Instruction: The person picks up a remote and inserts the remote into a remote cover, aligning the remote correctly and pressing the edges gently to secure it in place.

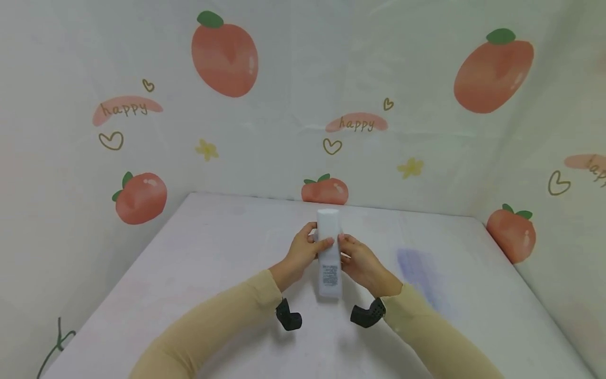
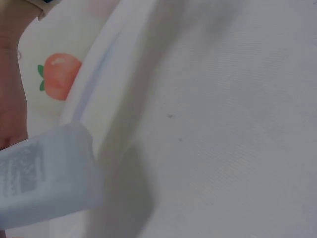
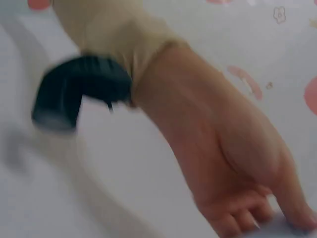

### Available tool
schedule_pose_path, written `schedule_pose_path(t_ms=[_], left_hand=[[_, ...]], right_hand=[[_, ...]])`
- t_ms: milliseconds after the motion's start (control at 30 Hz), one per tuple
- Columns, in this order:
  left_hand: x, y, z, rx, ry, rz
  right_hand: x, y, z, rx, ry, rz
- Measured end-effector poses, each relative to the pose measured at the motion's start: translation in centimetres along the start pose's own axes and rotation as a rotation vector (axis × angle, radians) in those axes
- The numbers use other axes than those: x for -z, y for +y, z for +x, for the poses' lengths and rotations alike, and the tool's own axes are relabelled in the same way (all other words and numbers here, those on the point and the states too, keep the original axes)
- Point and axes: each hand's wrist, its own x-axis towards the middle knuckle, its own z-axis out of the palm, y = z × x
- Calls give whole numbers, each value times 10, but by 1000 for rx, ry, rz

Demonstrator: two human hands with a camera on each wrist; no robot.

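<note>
An oblong white container (image 1: 330, 257) with rounded edges stands out upright between both hands in the head view, small grey print on its lower face. My left hand (image 1: 301, 253) grips it from the left, thumb across the front and fingers partly hidden behind. From the right, my right hand (image 1: 365, 266) holds its edge, thumb at the front, the other fingers curled at the side. In the left wrist view the printed end of the container (image 2: 64, 171) appears at lower left. The right wrist view shows the right hand (image 3: 223, 144), with only a blurred sliver of the container.
A white tabletop (image 1: 236, 237) lies beneath, with a faint purple stain (image 1: 418, 271) at right. A white curtain (image 1: 284, 79) with fruit prints surrounds the back and sides. Black wrist cameras sit below the left cuff (image 1: 289, 316) and right cuff (image 1: 368, 314).
</note>
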Motion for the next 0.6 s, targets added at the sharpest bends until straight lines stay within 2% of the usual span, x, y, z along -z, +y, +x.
schedule_pose_path(t_ms=[133,233,433,533,600], left_hand=[[-3,5,3,-18,3,-2],[-2,8,4,-8,3,39],[-1,16,4,39,-41,148],[1,16,2,58,-79,165],[1,16,1,69,-94,171]], right_hand=[[-15,2,1,69,190,136],[-18,0,4,69,261,183],[-12,-10,14,22,302,272],[-9,-13,20,1,313,301],[-8,-12,23,2,326,282]])
